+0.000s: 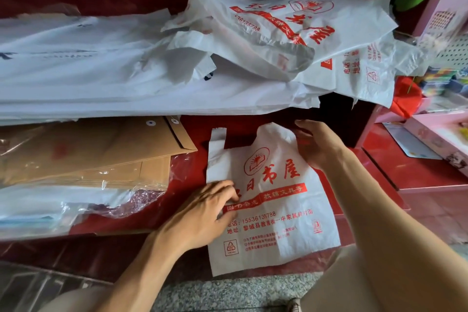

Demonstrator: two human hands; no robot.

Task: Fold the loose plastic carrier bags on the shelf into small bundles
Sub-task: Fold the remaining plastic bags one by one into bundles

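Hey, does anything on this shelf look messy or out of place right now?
Yes. The heap of carrier bags at the upper right is crumpled and jumbled, some hanging over the ledge. The flat bag under both hands lies slightly askew, its bottom edge overhanging the red shelf.

Bare forearms (141,268); tan trousers (354,284), one shoe (293,306).

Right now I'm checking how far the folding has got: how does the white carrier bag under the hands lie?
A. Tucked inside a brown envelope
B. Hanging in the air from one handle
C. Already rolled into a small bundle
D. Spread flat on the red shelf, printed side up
D: the white carrier bag lies spread flat on the red shelf, red print facing up, with the left hand pressing on it and the right hand at its upper right handle.
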